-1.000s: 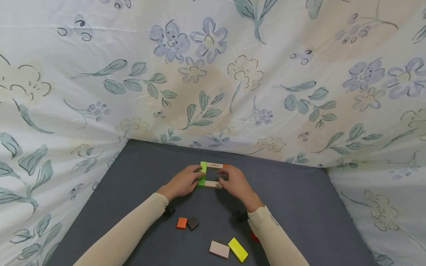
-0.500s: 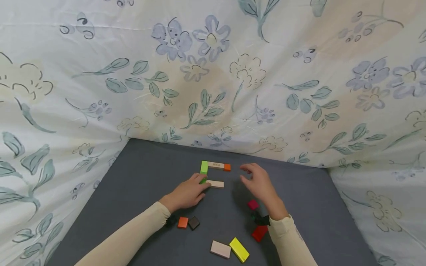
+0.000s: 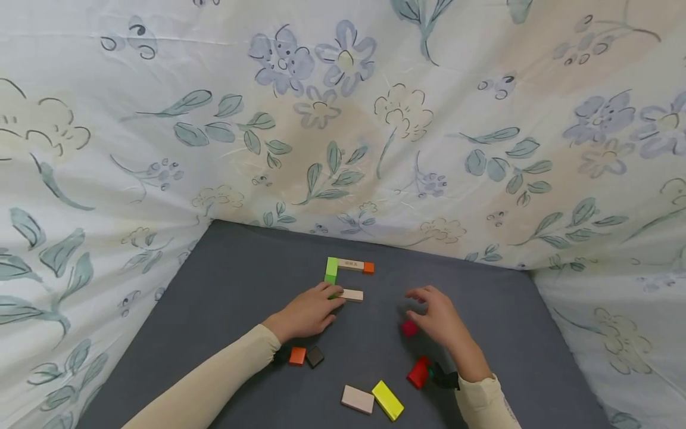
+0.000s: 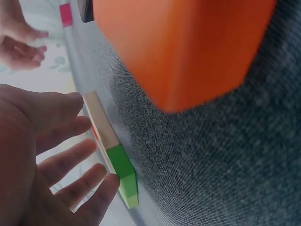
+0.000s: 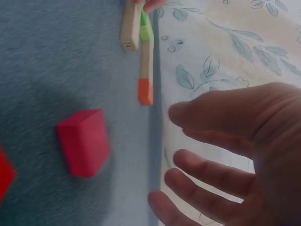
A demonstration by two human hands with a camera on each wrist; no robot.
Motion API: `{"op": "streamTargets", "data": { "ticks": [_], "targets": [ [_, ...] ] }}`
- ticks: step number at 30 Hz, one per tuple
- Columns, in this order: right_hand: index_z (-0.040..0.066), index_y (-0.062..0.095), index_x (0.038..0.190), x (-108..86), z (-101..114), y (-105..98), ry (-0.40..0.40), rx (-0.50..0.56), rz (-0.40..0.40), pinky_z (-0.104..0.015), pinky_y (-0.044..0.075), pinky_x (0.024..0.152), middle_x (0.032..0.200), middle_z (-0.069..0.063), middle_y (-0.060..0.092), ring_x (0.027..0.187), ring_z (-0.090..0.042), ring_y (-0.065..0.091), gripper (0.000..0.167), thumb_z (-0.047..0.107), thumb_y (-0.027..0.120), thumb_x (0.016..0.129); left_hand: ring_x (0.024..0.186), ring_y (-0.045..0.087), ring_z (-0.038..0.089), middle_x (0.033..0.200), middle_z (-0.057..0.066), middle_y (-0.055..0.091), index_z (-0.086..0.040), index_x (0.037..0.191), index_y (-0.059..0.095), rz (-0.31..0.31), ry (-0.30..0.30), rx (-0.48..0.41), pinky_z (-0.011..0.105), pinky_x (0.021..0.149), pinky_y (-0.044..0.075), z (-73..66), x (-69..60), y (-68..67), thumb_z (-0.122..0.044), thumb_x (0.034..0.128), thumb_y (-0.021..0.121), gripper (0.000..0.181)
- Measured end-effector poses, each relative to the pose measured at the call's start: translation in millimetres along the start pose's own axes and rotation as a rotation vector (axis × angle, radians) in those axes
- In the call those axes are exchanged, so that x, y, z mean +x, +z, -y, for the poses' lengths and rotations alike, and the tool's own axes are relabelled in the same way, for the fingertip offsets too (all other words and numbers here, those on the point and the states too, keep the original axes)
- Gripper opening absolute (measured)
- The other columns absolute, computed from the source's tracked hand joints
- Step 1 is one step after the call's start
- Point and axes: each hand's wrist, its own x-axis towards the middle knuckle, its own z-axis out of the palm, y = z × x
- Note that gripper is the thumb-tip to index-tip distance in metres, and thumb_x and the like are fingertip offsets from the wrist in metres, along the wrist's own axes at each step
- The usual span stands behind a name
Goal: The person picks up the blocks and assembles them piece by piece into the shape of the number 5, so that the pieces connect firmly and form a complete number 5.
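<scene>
My left hand [image 3: 308, 310] rests with spread fingers at the near end of the green blocks [image 3: 331, 271], its fingertips at the near wooden block [image 3: 352, 295]. A second wooden block [image 3: 351, 264] runs right from the far green end, with a small orange block [image 3: 368, 267] at its tip. In the left wrist view the green block [image 4: 121, 162] lies just beyond the fingertips. Holding nothing, my right hand [image 3: 442, 319] hovers with loosely bent fingers by the crimson block [image 3: 409, 328]; the right wrist view shows that crimson block [image 5: 85, 143] left of the fingers.
Nearer on the dark table [image 3: 241, 268] lie an orange block [image 3: 297, 356], a dark block [image 3: 314, 357], a pale pink block [image 3: 357, 399], a yellow block [image 3: 387, 401] and a red block [image 3: 419, 372]. Floral cloth [image 3: 343, 131] hangs behind and at both sides.
My right hand has left the blocks and moved right and nearer, exposing the orange end block and the crimson block. My left hand has shifted slightly nearer and right along the green blocks.
</scene>
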Motion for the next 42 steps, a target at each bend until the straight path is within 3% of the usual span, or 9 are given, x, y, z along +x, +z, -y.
{"op": "streamTargets", "data": {
  "ticks": [7, 19, 29, 42],
  "targets": [
    [0.008, 0.077, 0.128, -15.9, -6.8, 7.6, 0.079, -0.005, 0.088, -0.053, 0.057, 0.085, 0.114, -0.008, 0.068, 0.102, -0.031, 0.064, 0.039, 0.010, 0.088, 0.091, 0.140, 0.054, 0.028, 0.154, 0.008, 0.058, -0.009, 0.149, 0.067, 0.025, 0.005, 0.008, 0.043, 0.112, 0.050, -1.9, 0.6, -0.7, -0.026, 0.1086, 0.071, 0.044],
    [0.009, 0.077, 0.125, -19.8, -15.1, 25.0, 0.091, 0.005, 0.097, -0.039, 0.045, 0.069, 0.090, 0.001, 0.056, 0.079, -0.017, 0.050, 0.039, 0.007, 0.090, 0.088, 0.139, 0.055, 0.029, 0.151, 0.010, 0.059, -0.007, 0.147, 0.068, 0.027, -0.001, -0.034, 0.044, 0.110, 0.052, -3.5, 2.2, -7.6, -0.024, 0.1065, 0.074, 0.044],
    [0.009, 0.077, 0.123, -14.6, -10.6, 29.6, 0.061, 0.022, 0.034, -0.047, 0.058, 0.083, 0.112, -0.004, 0.070, 0.093, -0.020, 0.063, 0.039, -0.003, 0.087, 0.087, 0.136, 0.056, 0.027, 0.150, 0.008, 0.060, -0.008, 0.145, 0.069, 0.037, -0.021, -0.008, 0.042, 0.108, 0.053, -3.4, 4.4, -3.6, -0.027, 0.1058, 0.075, 0.044],
    [0.009, 0.080, 0.114, 1.1, -0.5, 32.1, 0.045, 0.030, 0.016, -0.037, 0.057, 0.074, 0.104, -0.001, 0.069, 0.082, -0.014, 0.060, 0.029, -0.002, 0.087, 0.088, 0.134, 0.057, 0.026, 0.148, 0.006, 0.061, -0.009, 0.147, 0.069, 0.040, -0.033, 0.004, 0.041, 0.107, 0.053, -3.3, 6.1, 0.3, -0.028, 0.1045, 0.077, 0.047]
  ]
}}
